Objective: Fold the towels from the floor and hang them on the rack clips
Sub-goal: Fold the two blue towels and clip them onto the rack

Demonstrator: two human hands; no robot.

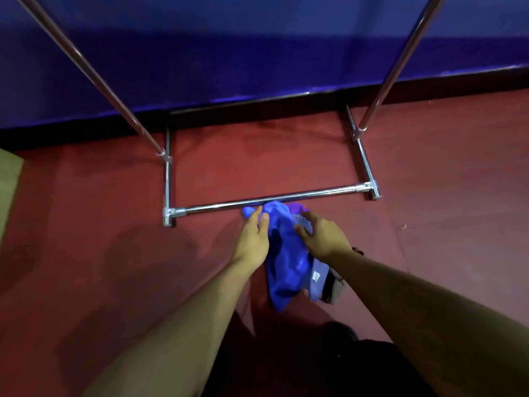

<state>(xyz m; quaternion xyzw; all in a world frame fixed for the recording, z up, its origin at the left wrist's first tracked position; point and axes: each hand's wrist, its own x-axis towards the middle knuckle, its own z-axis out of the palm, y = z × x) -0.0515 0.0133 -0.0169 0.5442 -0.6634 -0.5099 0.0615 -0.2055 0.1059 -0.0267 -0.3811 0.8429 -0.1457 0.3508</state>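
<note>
A crumpled blue towel [283, 259] lies on the red floor just in front of the rack's near base bar [257, 202]. More cloth lies beside it: a purple piece [296, 209], a lighter blue piece with a white tag [316, 282] and a grey piece [336, 290]. My left hand [253, 239] pinches the blue towel's upper left edge between thumb and fingers. My right hand [322, 234] hovers over the pile's right side with fingers spread and slightly bent, holding nothing. The rack's clips are out of view.
The metal rack's two uprights [383, 87] rise from a rectangular base frame on the floor. A blue wall [257, 47] stands behind it. A tan surface [8, 190] shows at the left edge. My dark-clothed legs [343, 362] are at the bottom.
</note>
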